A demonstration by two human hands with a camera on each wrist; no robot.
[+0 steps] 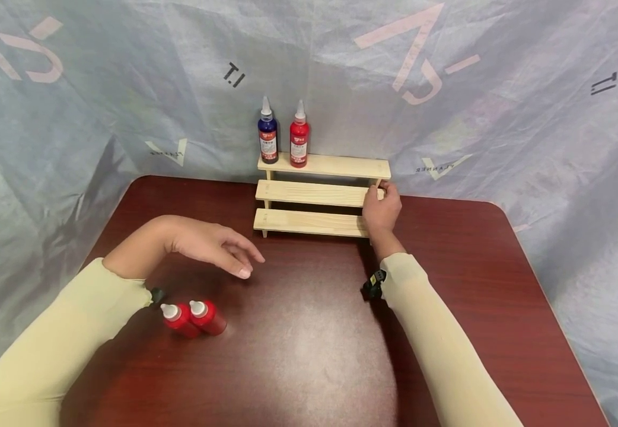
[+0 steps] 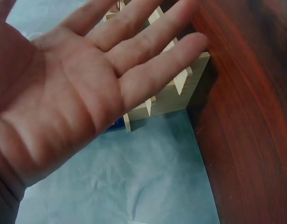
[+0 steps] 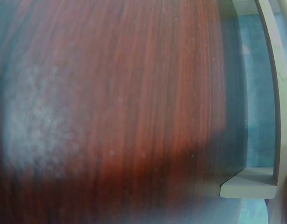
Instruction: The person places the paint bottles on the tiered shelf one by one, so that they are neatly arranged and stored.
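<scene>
The work looks about halfway along, judging by where the four bottles stand. Two of them are on the top tier of the wooden rack (image 1: 309, 223), near its left end in the head view: the blue bottle (image 1: 268, 141) outermost and the first red bottle (image 1: 299, 143) just beside it, with a narrow gap between, both upright with their white nozzles pointing up. That part seems done. The second red bottle (image 1: 210, 318) and the third red bottle (image 1: 182, 324) stand side by side on the bench (image 1: 474, 267), close to the left sleeve (image 1: 90, 314) and well apart from the rack; if they belong on the tiers too, they are what is left, and neither is being handled. The three-tier rack stands at the far side of the bench, in front of the grey cloth (image 1: 127, 107). The right hand (image 1: 382, 209) grips the rack at its right end, thumb and fingers around the end of the middle tier, so it seems to be steadying or adjusting the frame; the right wrist view shows hardly any of that hand. The left hand (image 1: 207, 244) holds nothing: it hangs above the bench between the two nearer bottles and the rack, fingers loose, and the left wrist view shows its palm with the fingers apart. Whether the rack's position is settled cannot be told.
</scene>
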